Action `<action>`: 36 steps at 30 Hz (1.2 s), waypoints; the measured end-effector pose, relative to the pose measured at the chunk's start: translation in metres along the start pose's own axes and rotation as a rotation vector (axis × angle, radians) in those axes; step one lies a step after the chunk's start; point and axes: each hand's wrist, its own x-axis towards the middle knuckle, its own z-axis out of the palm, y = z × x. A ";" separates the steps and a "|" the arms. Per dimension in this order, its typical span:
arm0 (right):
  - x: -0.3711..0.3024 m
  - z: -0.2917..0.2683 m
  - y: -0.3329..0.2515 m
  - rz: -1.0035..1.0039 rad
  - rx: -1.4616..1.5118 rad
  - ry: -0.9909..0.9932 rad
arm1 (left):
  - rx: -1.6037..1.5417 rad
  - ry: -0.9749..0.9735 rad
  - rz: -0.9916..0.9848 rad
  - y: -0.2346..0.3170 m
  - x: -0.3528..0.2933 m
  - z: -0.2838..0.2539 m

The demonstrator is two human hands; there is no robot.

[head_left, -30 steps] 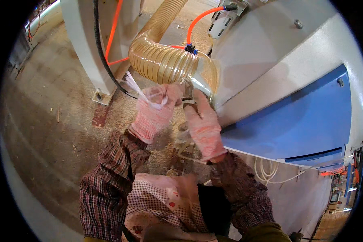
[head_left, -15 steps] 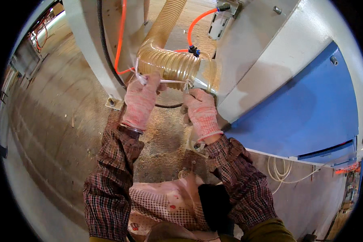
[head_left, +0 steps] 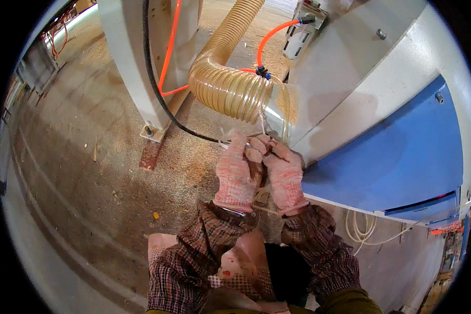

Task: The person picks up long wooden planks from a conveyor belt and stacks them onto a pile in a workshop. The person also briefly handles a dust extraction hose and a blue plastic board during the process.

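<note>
Nearest the camera, over a patterned apron and plaid sleeves, both gloved hands met just below the mouth of the ribbed hose. The left hand was curled, its fingertips pinching a thin pale tie whose loose end strayed off to the left. The right hand was closed as well, fingers pressed against the left ones, seemingly on the same strand, though the exact grip was hidden between the gloves. Held so close together, the hands looked set to work the tie tight, which would suit a strand that fine.

Just above them the translucent yellow ribbed hose curved down and joined a clear sleeve against the grey machine housing, the tie lying at that joint. An orange air line and a black cable ran past it. To the right lay the blue panel. Farther out, sawdust covered the concrete floor around the white machine leg.
</note>
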 end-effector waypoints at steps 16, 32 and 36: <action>0.007 0.033 -0.037 0.370 0.052 0.275 | 0.350 0.307 -0.047 0.002 -0.099 0.008; -0.011 0.020 -0.028 -0.659 -1.133 0.097 | 0.476 -0.088 0.230 0.065 -0.182 -0.013; 0.019 0.012 -0.022 -0.620 -1.707 -0.050 | 1.019 -0.059 0.568 0.065 -0.183 0.045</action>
